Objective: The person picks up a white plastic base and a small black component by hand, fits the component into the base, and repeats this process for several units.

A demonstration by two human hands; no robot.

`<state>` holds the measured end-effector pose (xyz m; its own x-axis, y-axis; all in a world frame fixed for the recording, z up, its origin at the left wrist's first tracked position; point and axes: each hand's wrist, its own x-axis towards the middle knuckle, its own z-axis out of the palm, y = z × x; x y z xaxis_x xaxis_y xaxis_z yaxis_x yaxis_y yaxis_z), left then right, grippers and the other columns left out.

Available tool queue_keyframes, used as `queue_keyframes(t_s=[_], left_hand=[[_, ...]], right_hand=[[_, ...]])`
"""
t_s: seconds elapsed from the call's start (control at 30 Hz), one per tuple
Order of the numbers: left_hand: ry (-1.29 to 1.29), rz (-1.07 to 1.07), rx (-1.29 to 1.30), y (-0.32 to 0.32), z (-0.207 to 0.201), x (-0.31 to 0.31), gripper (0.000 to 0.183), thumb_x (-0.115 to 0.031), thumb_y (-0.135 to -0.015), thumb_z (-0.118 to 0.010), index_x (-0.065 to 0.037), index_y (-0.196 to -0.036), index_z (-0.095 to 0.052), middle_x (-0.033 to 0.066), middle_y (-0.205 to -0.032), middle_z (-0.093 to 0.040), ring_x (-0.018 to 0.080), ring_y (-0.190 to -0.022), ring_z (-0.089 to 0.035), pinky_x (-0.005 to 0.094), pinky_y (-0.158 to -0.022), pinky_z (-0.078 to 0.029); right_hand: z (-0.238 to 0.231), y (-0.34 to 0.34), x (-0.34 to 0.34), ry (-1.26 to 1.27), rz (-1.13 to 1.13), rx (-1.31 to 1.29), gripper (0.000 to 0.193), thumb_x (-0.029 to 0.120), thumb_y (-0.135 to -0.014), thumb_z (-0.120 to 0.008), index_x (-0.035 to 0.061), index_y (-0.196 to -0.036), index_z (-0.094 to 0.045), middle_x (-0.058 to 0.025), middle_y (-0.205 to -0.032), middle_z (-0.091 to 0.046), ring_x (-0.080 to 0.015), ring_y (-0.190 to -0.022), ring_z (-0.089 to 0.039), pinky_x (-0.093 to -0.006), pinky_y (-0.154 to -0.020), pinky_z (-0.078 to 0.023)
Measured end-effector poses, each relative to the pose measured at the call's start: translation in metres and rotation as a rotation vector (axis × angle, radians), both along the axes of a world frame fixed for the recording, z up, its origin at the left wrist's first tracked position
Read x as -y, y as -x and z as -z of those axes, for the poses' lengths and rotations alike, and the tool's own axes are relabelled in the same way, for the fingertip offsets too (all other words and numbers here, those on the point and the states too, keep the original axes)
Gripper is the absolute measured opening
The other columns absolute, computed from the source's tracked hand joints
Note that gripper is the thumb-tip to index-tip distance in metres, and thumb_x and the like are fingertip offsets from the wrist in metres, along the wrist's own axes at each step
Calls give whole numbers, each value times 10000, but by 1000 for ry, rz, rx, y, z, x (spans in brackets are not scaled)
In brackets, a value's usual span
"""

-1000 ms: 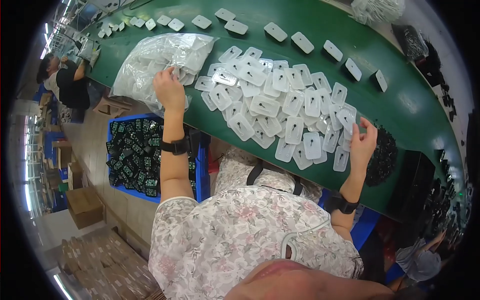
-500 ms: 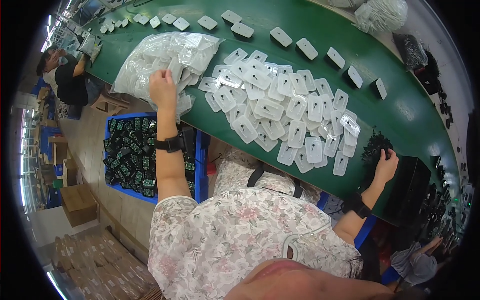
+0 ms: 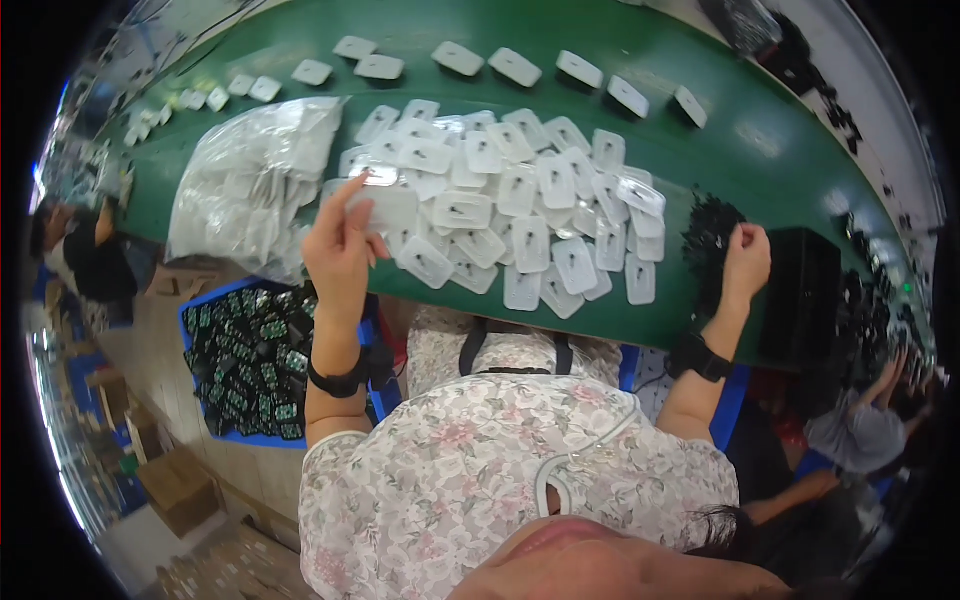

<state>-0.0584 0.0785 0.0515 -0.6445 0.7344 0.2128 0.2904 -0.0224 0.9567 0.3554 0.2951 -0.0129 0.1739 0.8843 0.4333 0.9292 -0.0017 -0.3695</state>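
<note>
My left hand (image 3: pixel 340 250) is at the left edge of a heap of translucent white plastic covers (image 3: pixel 463 211), most with a small black piece on them. Between its thumb and fingers is a plain white plastic cover (image 3: pixel 392 212) with no black piece visible. My right hand (image 3: pixel 748 262) is pinched closed at the right side of a small pile of black parts (image 3: pixel 708 235). Whatever its fingertips hold is too small to make out. A clear plastic bag (image 3: pixel 240 180) full of white covers lies left of the heap.
Along the green table (image 3: pixel 400 25) runs a spaced row of white-topped pieces (image 3: pixel 515 67). A black box (image 3: pixel 800 290) stands right of my right hand. Below the table's left side sits a blue crate (image 3: pixel 190 350) of circuit boards. Other people are at far left and lower right.
My left hand has come out of the bag and moved right to the heap, with a white cover in it. My right hand stays by the black parts, its fingertips now pinched. The view has shifted.
</note>
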Motion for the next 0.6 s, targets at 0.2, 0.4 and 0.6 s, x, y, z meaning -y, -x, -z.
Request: queue_keyframes(t_s=[0.2,0.4,0.6], left_hand=[[63,394,-15,-74,7,-34,200,-5,-836,-573,-54,-1024,-618,21,-630,-524,78,-444,-471,211,-416,-360],[-64,526,-294,-109,19,-65,324,75,-753,-589,-86,-1032,-621,88,-679,-546,145,-521,-511,256,-461,-388],[-33,544,-128,-116,20,-59,356,105,-748,-566,-71,-1055,-601,84,-681,-550,147,-517,-519,265,-459,-394]], right_hand=[[-35,85,42,198,-538,-747,109,109,-847,-595,7,-883,-604,25,-749,-570,-40,-682,-501,-190,-613,-409],[-60,133,85,646,-892,-1109,100,73,-825,-614,13,-896,-577,29,-805,-563,-31,-704,-494,-169,-627,-393],[-54,136,88,710,-969,-1052,98,75,-818,-613,16,-885,-572,27,-801,-556,-30,-703,-491,-178,-630,-398]])
